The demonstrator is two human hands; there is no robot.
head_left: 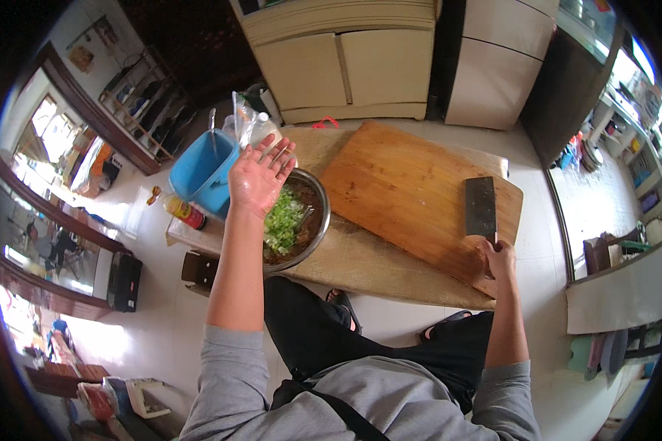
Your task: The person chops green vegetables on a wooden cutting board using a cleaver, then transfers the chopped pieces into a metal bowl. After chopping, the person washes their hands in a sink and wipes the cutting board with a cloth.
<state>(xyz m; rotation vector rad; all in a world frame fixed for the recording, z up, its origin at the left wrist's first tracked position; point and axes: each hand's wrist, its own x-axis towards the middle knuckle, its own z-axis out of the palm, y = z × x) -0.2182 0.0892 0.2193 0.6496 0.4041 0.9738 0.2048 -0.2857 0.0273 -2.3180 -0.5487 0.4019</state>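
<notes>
My left hand (262, 176) is raised palm up, fingers apart and holding nothing, above the left edge of a metal bowl (324, 206). Chopped green onion (283, 223) lies in the bowl on a brown mixture, with part of a metal utensil showing. My right hand (495, 258) grips the handle of a cleaver (480, 206), whose dark broad blade rests over the right end of a wooden cutting board (402, 193). Whether the blade lies flat on the board is hard to tell. My forearm hides the bowl's left side.
A blue plastic container (201, 165) with a utensil in it stands left of the bowl, beside a bottle with a red and yellow label (183, 211). Behind my left hand are a clear plastic bag (244, 118) and a whitish jug (263, 129). The table (364, 251) carries these things.
</notes>
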